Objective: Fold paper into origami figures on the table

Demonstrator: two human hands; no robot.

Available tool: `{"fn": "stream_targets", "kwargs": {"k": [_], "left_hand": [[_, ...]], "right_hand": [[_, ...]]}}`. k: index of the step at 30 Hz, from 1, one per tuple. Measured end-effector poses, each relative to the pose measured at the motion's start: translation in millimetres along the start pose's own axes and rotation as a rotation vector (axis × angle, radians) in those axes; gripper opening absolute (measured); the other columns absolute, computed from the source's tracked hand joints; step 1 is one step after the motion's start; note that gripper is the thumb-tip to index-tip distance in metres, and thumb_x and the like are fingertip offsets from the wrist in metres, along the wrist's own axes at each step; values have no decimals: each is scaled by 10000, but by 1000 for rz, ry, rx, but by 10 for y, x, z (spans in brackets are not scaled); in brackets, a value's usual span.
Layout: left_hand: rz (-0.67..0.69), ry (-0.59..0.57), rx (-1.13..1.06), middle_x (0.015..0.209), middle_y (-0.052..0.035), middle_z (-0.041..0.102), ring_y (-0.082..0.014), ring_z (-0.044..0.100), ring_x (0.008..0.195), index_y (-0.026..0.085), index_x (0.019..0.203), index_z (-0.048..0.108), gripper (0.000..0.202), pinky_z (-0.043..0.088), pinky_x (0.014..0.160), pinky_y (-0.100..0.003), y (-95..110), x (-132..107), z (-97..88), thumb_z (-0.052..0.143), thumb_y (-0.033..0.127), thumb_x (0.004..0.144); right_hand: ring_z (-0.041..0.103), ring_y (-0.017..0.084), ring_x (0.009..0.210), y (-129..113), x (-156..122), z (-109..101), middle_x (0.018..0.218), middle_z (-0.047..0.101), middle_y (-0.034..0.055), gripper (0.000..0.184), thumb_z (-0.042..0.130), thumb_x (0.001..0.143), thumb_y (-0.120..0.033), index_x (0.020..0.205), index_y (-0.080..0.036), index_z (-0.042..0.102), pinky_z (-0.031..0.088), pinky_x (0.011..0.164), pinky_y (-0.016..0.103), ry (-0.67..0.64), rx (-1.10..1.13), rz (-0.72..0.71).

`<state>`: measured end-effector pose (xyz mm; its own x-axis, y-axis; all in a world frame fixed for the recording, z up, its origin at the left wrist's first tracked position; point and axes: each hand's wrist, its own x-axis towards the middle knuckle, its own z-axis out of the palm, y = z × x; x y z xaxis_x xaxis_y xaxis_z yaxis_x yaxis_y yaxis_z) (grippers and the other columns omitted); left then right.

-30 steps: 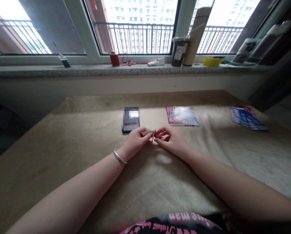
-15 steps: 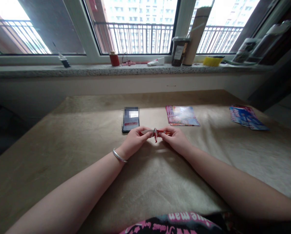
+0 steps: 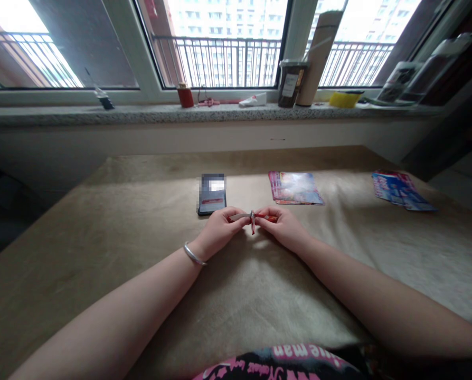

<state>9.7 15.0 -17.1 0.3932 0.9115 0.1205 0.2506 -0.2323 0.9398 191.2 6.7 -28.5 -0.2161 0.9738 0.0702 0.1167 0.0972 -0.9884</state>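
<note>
Between my hands, above the middle of the table, is a small folded paper strip (image 3: 253, 224), grey-white on the left and red on the right, with a short fold or end pointing down in the middle. My left hand (image 3: 222, 224) pinches its grey part between thumb and fingers. On the red part, my right hand (image 3: 282, 224) has the same kind of pinch. The fingers hide some of the strip. A phone (image 3: 212, 196) lies just beyond my left hand, and a stack of shiny printed sheets (image 3: 297, 187) lies beyond my right hand.
Blue and red printed packets or sheets (image 3: 402, 191) lie at the table's right. Behind the brown table (image 3: 101, 221), the stone windowsill (image 3: 149, 114) bears a red container (image 3: 186, 96), a dark lidded jar (image 3: 291, 84), a tall tube (image 3: 321, 58) and a yellow item (image 3: 345, 99).
The paper strip's middle end has shifted slightly down and my fingers have adjusted a little around it. Both hands keep their pinch; everything else stays in place.
</note>
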Motion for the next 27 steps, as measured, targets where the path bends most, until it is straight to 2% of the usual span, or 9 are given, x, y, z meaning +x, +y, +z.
{"fn": "stream_targets", "kwargs": {"k": [4,8,16,24,27], "left_hand": [[-34,-17,-59,724,-42,648,-145,565,686,119,767,662,333,430,659,-244,-8,3,-13,642,451,748],[-55,-42,-106,745,-45,650,-143,561,704,121,780,663,323,428,684,-248,-22,8,-21,649,443,750],[-64,-61,-137,784,-51,655,-148,567,755,117,771,655,321,418,728,-253,-1,12,-25,636,438,765],[-87,-67,-163,756,-50,647,-147,556,739,112,754,648,322,409,726,-258,-6,19,-38,640,434,759],[-104,-78,-217,749,-44,643,-141,551,726,113,737,643,315,401,717,-255,7,16,-44,656,428,746]], "right_hand": [[599,165,838,-30,-2,-20,860,648,40,286,699,674,-423,628,-173,566,447,801,301,-47,72,-42],[594,156,822,-77,-12,-24,840,658,29,286,699,673,-432,623,-177,580,435,800,290,-71,88,-25],[594,148,711,-59,-24,-25,743,674,29,333,686,675,-490,708,-163,633,431,708,278,-55,66,88],[559,130,637,-53,-22,-36,714,669,24,346,673,689,-500,717,-157,635,381,606,253,-47,16,107],[554,126,636,-56,-28,-28,713,664,17,353,685,678,-505,708,-159,625,370,599,247,-62,61,123]]}}
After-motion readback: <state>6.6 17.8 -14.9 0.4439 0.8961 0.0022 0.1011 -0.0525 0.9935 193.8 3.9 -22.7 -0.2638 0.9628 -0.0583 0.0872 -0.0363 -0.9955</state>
